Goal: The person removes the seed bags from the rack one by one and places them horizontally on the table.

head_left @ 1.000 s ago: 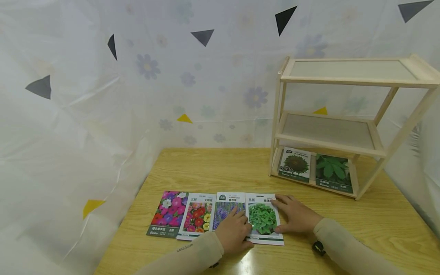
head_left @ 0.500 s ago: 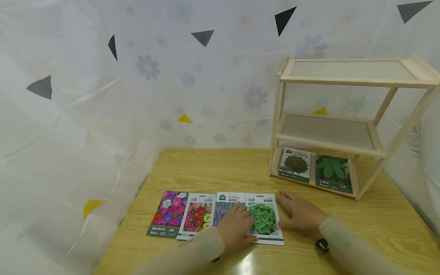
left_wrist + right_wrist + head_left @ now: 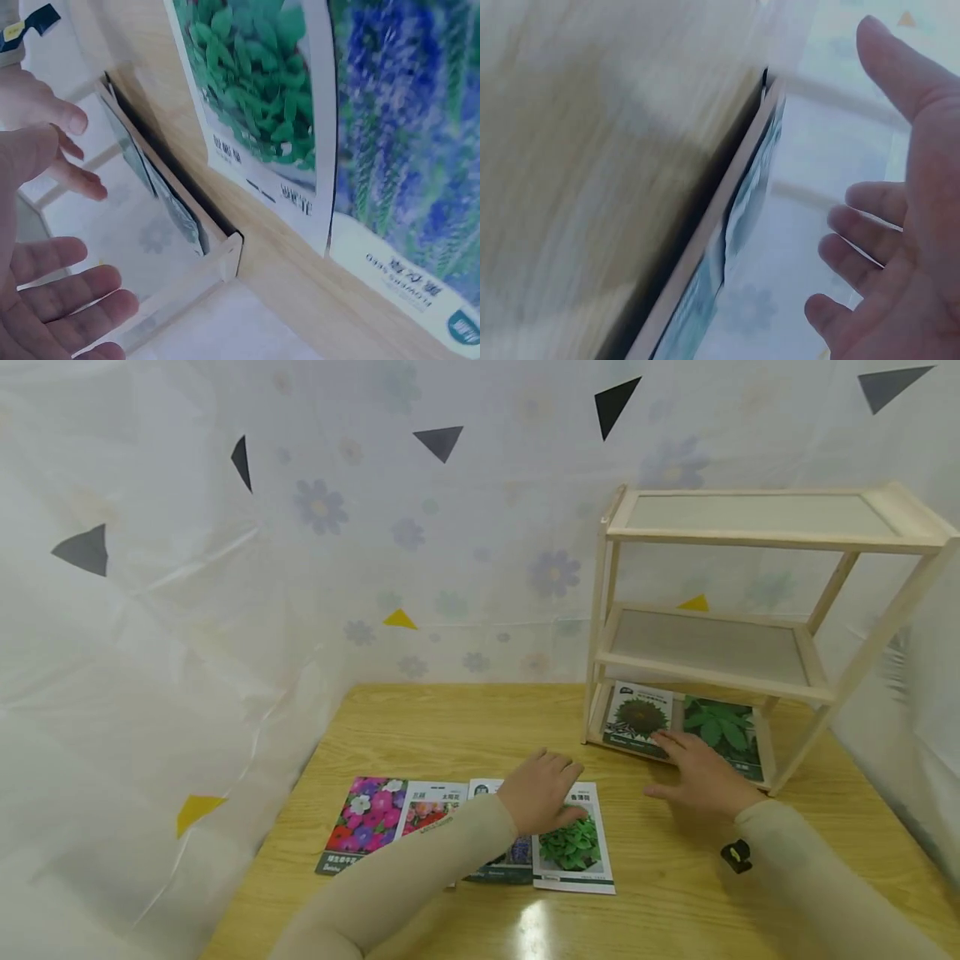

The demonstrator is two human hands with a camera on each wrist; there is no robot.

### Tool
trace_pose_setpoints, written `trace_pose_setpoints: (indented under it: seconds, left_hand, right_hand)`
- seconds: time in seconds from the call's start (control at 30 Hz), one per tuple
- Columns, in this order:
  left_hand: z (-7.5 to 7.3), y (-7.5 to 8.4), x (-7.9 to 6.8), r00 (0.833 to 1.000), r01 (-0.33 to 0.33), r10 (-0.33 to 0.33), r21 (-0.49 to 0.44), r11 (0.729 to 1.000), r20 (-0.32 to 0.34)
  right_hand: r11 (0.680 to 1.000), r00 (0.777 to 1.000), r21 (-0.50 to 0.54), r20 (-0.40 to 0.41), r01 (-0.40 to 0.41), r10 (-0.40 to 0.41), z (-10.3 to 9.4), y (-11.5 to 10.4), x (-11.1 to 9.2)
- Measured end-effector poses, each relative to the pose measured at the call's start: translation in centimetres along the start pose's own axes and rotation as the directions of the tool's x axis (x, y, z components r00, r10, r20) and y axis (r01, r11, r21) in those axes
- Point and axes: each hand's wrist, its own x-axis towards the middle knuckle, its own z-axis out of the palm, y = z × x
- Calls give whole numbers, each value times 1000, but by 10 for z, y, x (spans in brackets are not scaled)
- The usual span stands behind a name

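Note:
My left hand [image 3: 542, 792] hovers with loosely bent fingers over the green-leaf seed packet [image 3: 576, 845] and the lavender seed packet [image 3: 517, 860], overlapping their upper parts. Left of these lie a seed packet with red blooms [image 3: 429, 810], partly hidden by the left sleeve, and a pink-purple flower seed packet [image 3: 369, 814]. My right hand [image 3: 701, 778] is spread before the rack's bottom shelf, holding nothing. It overlaps the lower edges of a sunflower seed packet [image 3: 639, 717] and a dark-green leaf seed packet [image 3: 720, 725] lying there. The right wrist view shows its fingers [image 3: 862, 244] apart from the shelf edge.
The three-tier wooden rack [image 3: 712, 670] stands at the table's back right, its posts and middle shelf close above the bottom shelf. The wooden table [image 3: 457, 727] reaches back to a patterned plastic curtain [image 3: 450, 543]. A black band [image 3: 737, 855] is on the right wrist.
Both hands have lifted from the row of packets. The right hand moved right and away toward the bottom shelf; the left moved forward and up. The packets stay where they were.

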Motion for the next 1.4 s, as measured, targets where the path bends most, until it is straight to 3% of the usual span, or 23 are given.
trace_pose_setpoints:
  seconds: [0.1, 0.33, 0.47, 0.63, 0.8, 0.97, 1.17, 1.4]
  left_hand:
    - [1, -4, 15, 1000, 4, -4, 21, 1000, 10]
    - [5, 4, 50, 992, 35, -39, 35, 999, 117]
    - [15, 11, 74, 984, 61, -68, 48, 997, 165]
    - [31, 14, 100, 985, 41, -59, 111, 993, 163]
    - [45, 14, 120, 974, 100, -115, 89, 991, 196]
    - [51, 12, 128, 964, 169, -176, 53, 984, 199]
    - [43, 14, 128, 946, 248, -255, 60, 967, 201]
    - [42, 21, 129, 919, 303, -315, 85, 949, 239]
  right_hand:
    - [1000, 1000, -23, -20, -2, 1, -5, 11, 2]
    - [994, 1000, -111, -26, -17, 14, 0, 34, 14]
    - [993, 998, -108, -12, -57, 56, 4, 45, 20]
    - [992, 997, -98, 4, -79, 80, 9, 54, 26]
    - [989, 994, -108, 45, -97, 102, 10, 58, 36]
    - [988, 986, -80, 88, -132, 138, 10, 62, 55]
    - [991, 980, -64, 152, -121, 130, 10, 64, 77]
    - [981, 965, -132, 204, -141, 166, 17, 62, 81]
